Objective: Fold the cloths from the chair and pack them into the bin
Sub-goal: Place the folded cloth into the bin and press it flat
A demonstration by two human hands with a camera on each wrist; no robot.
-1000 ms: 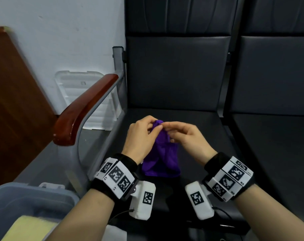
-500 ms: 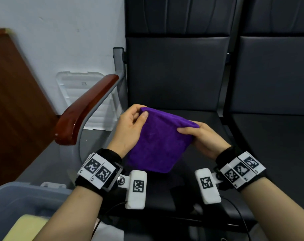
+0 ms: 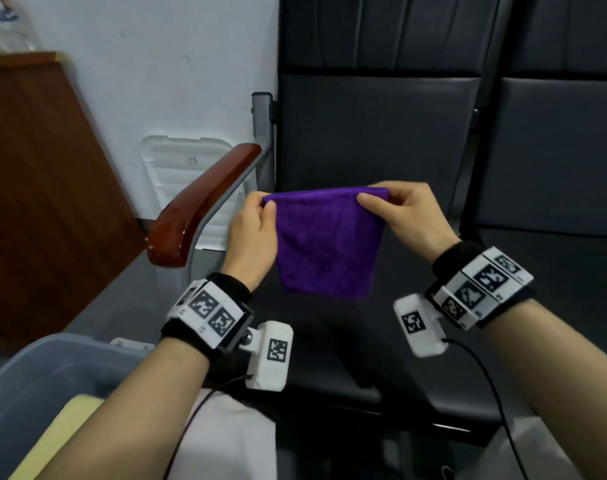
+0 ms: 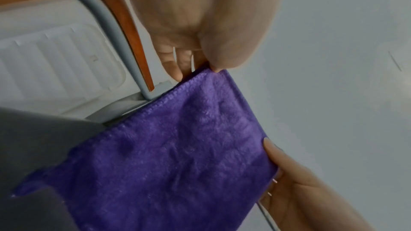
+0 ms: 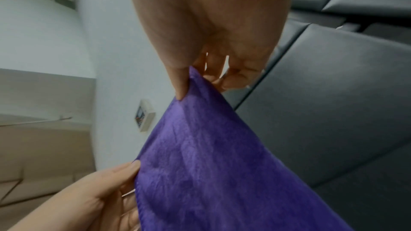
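1 purple cloth, 1 yellow cloth, 1 bin, 2 chairs, 2 hands

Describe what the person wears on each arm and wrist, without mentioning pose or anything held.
Both forearms are bare, no sleeves. Each wrist carries a black band topped with white plates printed with black square markers. A white boxy camera block with its own marker hangs from the left band, another from the right. Thin black cables trail from them.

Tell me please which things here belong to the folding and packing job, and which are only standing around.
Job:
- purple cloth, pinched at its top corners by left hand and right hand
- chair
- grey bin
- yellow cloth in the bin

Standing around:
- white lid against the wall
- wooden panel
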